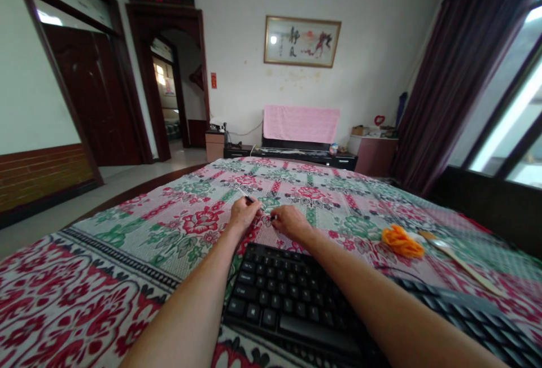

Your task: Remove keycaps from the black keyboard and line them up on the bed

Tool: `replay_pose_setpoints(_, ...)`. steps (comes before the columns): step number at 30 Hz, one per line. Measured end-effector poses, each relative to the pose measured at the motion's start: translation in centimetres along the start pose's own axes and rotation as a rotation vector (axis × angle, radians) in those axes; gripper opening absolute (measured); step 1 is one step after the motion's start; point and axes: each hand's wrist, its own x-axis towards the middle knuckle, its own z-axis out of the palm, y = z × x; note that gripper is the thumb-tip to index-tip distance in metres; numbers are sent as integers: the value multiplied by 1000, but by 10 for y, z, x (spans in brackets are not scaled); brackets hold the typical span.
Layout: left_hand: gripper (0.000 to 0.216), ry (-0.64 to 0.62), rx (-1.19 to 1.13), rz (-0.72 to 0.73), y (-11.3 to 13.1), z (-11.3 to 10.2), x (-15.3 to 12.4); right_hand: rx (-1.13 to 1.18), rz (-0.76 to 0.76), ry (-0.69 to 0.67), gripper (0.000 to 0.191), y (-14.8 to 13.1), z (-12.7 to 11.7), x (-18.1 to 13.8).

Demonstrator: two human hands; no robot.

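Note:
My left hand [243, 213] is closed around a slim tool [249, 199] with a dark handle and a thin, light shaft pointing away and to the left. It resembles a small screwdriver, but its kind is not clear. Close by on the right, my right hand [291, 222] is curled, its fingertips pinching a small black piece [273, 218] too small to name. Both hands are just beyond the far edge of a black keyboard [288, 294]. My right forearm hides part of the keyboard's right side.
A patterned cloth [203, 221] covers the surface. On the right lie an orange bundle [402, 241], a flat brush [459, 261] with a pale handle, and more black keys [474, 317], with a dark cable behind them. A pink cloth [301, 123] hangs by the far wall.

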Motion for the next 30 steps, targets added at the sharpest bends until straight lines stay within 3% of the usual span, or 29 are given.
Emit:
replay_pose_setpoints(9, 17, 38, 57, 19, -2, 0, 2, 24, 81, 55, 30, -9, -1, 4)
replay_pose_setpoints(16, 18, 25, 74, 25, 1, 0, 0, 10, 77, -52, 35, -10, 1, 9)
replay_pose_setpoints(21, 17, 26, 85, 11, 5, 0, -2, 6, 115, -43, 34, -8, -3, 6)
replay_pose_setpoints(30, 18, 39, 102, 18, 3, 1, -2, 26, -30, 23, 28, 10, -9, 2)
